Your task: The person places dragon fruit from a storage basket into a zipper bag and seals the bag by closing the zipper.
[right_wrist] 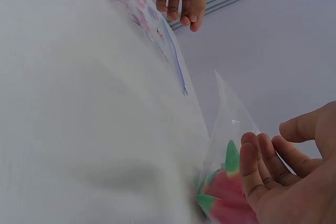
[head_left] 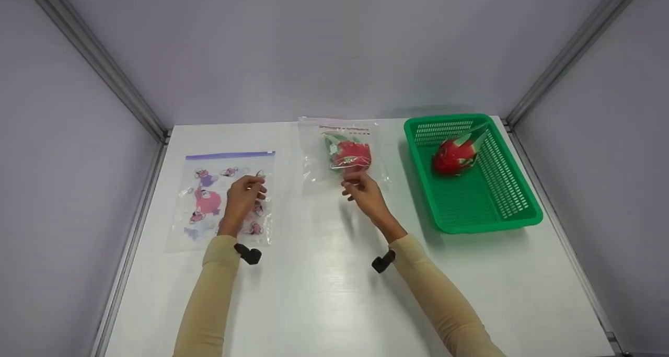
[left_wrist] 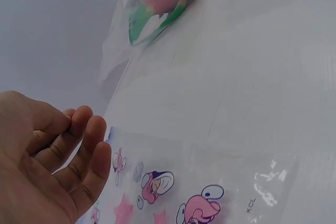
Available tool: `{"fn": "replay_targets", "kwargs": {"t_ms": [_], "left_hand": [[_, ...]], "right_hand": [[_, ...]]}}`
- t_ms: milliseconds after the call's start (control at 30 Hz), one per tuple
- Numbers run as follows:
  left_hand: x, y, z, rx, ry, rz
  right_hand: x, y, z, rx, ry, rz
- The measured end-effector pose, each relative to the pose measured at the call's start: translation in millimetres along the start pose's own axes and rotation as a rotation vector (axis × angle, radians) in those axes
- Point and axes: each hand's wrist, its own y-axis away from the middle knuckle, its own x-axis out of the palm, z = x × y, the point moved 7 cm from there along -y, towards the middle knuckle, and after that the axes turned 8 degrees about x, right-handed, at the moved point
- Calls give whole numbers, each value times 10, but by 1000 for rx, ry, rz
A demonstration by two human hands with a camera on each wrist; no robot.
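My left hand (head_left: pixel 244 196) hovers over a clear zip bag with pink cartoon prints (head_left: pixel 208 203) and a purple zip edge, lying flat on the left of the table. Its fingers are loosely bent with nothing between them, as the left wrist view shows. Farther back in the middle, a red dragon fruit (head_left: pixel 353 156) with green-tipped leaves lies inside a clear zip bag (head_left: pixel 313 171). Close to the front edge of that bag is my right hand (head_left: pixel 366 192), fingers relaxed and holding nothing; in the right wrist view the bagged fruit shows beyond the fingers.
A green plastic basket (head_left: pixel 441 226) stands at the right with another dragon fruit (head_left: pixel 454 157) inside. The white table (head_left: pixel 313 294) is enclosed by pale panels (head_left: pixel 334 48) at the back and both sides, with metal strips (head_left: pixel 128 95) at the corners.
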Motion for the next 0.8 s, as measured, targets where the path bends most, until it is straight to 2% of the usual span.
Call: {"fn": "replay_targets", "kwargs": {"t_ms": [300,600,800], "left_hand": [[-290,52,78,13,-75,-41],[-525,106,215,-25,-131,-107],[-692,133,323,-53,-201,-148]], "right_hand": [[303,-37,-69,71,26,70],[627,-91,-107,123,93,171],[792,-106,-141,155,118,208]]}}
